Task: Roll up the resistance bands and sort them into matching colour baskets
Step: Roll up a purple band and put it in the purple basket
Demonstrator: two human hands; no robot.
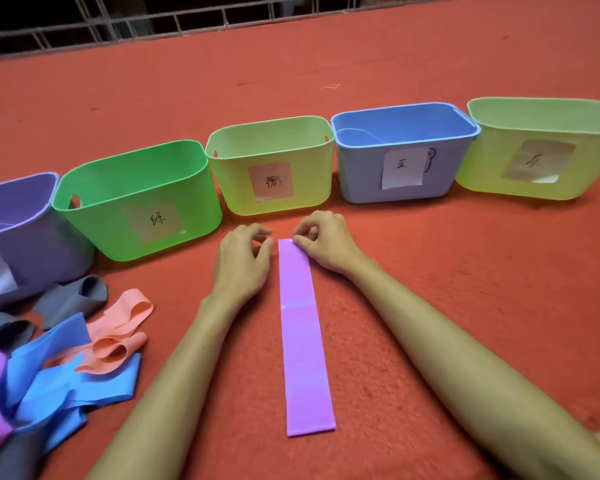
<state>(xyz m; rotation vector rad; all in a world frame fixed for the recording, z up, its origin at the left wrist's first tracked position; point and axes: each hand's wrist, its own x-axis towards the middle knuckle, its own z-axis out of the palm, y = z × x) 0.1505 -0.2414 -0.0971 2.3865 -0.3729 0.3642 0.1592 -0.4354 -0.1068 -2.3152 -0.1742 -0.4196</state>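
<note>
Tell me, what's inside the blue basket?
A curved blue band lies against the left inner wall of the blue basket. The basket's near wall hides its floor, so anything lying lower cannot be seen.

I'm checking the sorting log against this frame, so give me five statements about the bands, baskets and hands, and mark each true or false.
1. The purple band lies flat and unrolled on the red carpet. True.
2. The right hand pinches the band's far end. True.
3. The blue basket stands at the row's left end. False: the purple basket does; the blue basket is second from the right.
4. The loose bands lie right of the arms. False: the pile of loose bands lies to the left.
5. The green basket bears a paper label. True.
</note>
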